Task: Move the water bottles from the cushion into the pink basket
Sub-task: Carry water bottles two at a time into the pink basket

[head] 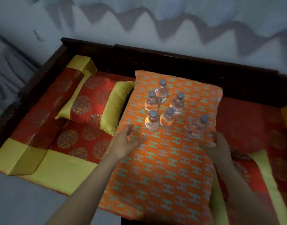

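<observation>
Several small clear water bottles with grey caps stand upright on an orange cushion (164, 168) patterned with teal H shapes. A cluster of them (162, 104) stands at the cushion's far half. One more bottle (198, 125) stands apart near the right edge. My left hand (125, 142) hovers open over the cushion's left edge, just short of the nearest labelled bottle (152, 121). My right hand (218, 146) is at the cushion's right edge, fingers spread just below the lone bottle, holding nothing. No pink basket is in view.
The cushion lies on a red and yellow-green padded bench with a dark wooden frame (172, 59). A red pillow with green ends (97, 104) lies left of the cushion. A pale curtain (155, 21) hangs behind.
</observation>
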`<state>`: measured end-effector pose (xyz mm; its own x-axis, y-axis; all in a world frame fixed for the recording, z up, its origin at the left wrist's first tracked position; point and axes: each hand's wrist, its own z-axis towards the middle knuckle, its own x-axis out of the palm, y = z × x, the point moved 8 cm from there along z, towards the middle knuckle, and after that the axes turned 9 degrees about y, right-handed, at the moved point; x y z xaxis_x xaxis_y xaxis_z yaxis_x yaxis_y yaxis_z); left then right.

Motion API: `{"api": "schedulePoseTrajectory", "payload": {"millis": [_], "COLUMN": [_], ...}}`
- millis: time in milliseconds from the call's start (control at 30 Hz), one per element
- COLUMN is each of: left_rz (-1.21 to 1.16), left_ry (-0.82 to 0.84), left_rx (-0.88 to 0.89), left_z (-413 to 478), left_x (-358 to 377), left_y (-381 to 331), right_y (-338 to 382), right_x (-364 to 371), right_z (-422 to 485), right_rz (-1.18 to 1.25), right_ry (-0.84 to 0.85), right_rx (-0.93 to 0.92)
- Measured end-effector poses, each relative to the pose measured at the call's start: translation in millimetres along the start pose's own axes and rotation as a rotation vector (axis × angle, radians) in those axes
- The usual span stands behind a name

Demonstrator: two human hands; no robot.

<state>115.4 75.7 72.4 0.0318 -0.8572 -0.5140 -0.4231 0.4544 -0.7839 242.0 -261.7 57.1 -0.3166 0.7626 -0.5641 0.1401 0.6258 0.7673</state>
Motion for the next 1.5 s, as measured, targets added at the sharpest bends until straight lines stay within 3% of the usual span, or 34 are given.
{"api": "schedulePoseTrajectory", "payload": {"millis": [233,500,833,933,1200,1500], "left_rz": [-0.056,0.066,0.067,0.031,0.003,0.114], "left_ry": [0.130,0.227,0.199,0.241,0.350,0.466], "left_rx": [0.211,0.203,0.132,0.118,0.363,0.553], "left_z": [92.5,142.2,143.1,140.4,121.4,60.5], "left_x": [31.1,62.2,52.0,47.4,45.9,124.0], "left_y": [-30.4,-8.9,-3.2,-9.3,-83.4,-170.0], "right_y": [11.9,9.1,-13.8,-6.3,11.7,-26.0], "right_x": [-0.1,31.3,38.5,28.1,-28.6,-117.6], "right_z": [39.0,62.5,62.4,47.5,0.9,-111.8], "right_rz": [-0.038,0.050,0.054,0.132,0.206,0.216], "right_ry": [-0.073,-0.139,-0.194,-0.240,-0.427,-0.588], "right_rx": [-0.026,0.003,0.096,0.086,-0.020,0.012]}}
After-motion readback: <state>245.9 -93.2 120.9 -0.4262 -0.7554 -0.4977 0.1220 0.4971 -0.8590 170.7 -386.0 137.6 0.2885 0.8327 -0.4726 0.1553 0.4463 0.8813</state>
